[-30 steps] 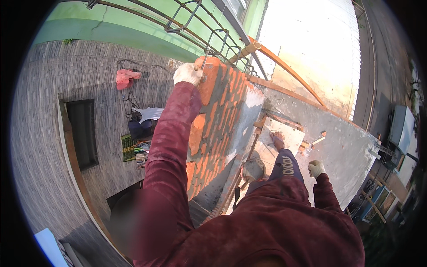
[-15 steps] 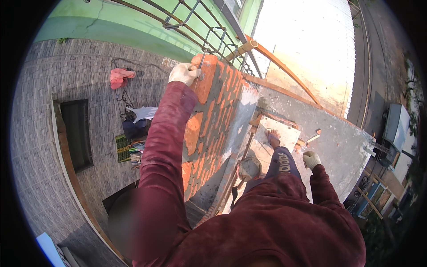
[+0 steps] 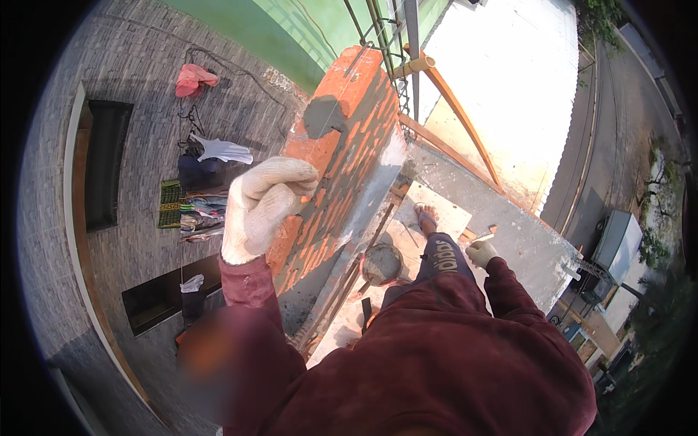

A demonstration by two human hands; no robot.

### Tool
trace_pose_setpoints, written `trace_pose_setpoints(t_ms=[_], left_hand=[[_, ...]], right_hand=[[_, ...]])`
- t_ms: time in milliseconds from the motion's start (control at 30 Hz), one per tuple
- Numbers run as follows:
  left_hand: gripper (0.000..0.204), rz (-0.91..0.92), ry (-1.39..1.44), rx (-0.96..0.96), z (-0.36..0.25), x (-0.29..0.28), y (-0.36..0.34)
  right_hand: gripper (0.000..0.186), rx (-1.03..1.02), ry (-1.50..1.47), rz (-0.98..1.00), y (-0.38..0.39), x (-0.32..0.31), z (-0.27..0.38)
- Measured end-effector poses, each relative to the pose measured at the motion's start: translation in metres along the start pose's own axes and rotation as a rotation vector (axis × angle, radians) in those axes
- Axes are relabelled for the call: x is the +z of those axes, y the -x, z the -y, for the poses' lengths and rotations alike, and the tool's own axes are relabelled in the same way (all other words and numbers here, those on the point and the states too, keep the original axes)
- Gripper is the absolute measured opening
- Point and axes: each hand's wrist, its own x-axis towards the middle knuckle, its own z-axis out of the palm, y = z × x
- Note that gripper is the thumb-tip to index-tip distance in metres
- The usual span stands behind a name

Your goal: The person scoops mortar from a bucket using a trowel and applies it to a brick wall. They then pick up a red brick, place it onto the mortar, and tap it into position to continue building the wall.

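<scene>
The brick wall (image 3: 352, 163), the thing you were working at, rose just beyond and to the right of your left hand (image 3: 267, 203), its top course running past the fingertips. Leaning out over it could have cost you your balance, since the ground to the left of that hand looked well below. The concrete slab (image 3: 527, 214) spread farther right, around your right hand (image 3: 480, 253); loose scraps there could have caught a step.

The pale board (image 3: 456, 215) lay between the two hands, with your foot (image 3: 427, 219) on it. If it was not fixed, which I couldn't tell, a shift of weight could have tipped it. The bucket (image 3: 382, 263), nearer your left hand than the right one was, sat close to your leg, so a backward step could have knocked it.

Your left hand was curled, fingers folded toward the thumb; whether it pinched anything I couldn't tell. Your right hand looked half closed, too small to show any hold.

The grey mortar patch (image 3: 324, 116) lay on the brick ahead of your left fingertips; a dragging glove could have smeared it. Beyond it, the thin metal rod (image 3: 358, 61) rested on the wall's end, where a tug could have dislodged it.
</scene>
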Motion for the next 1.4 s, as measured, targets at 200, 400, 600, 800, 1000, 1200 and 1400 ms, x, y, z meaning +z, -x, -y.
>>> trace_pose_setpoints(t_ms=[200, 400, 600, 800, 1000, 1200, 1400], left_hand=[[0.034, 0.022, 0.123, -0.548, 0.178, 0.090, 0.225], [0.075, 0.093, -0.204, -0.939, 0.347, 0.195, 0.430], [0.101, 0.064, -0.138, -1.115, 0.383, 0.258, 0.462], [0.106, 0.074, -0.242, -1.247, 0.401, 0.293, 0.461], [0.099, -0.006, -0.409, -1.273, 0.420, 0.314, 0.466], [0.086, -0.049, -0.613, -1.163, 0.453, 0.308, 0.459], [0.079, -0.039, -0.679, -1.108, 0.466, 0.300, 0.459]], right_hand=[[0.031, -0.204, 0.423, 0.004, 0.000, 0.055, -0.004], [0.032, -0.423, 0.583, -0.082, 0.060, 0.113, 0.034], [0.030, -0.469, 0.667, 0.231, 0.023, 0.189, 0.039], [0.036, -0.445, 0.668, 0.539, -0.081, 0.281, 0.003], [0.070, -0.232, 0.523, 0.433, -0.102, 0.398, -0.006], [0.058, -0.247, 0.472, 0.570, -0.142, 0.465, -0.044], [0.050, -0.169, 0.324, 0.365, -0.149, 0.421, -0.034]])
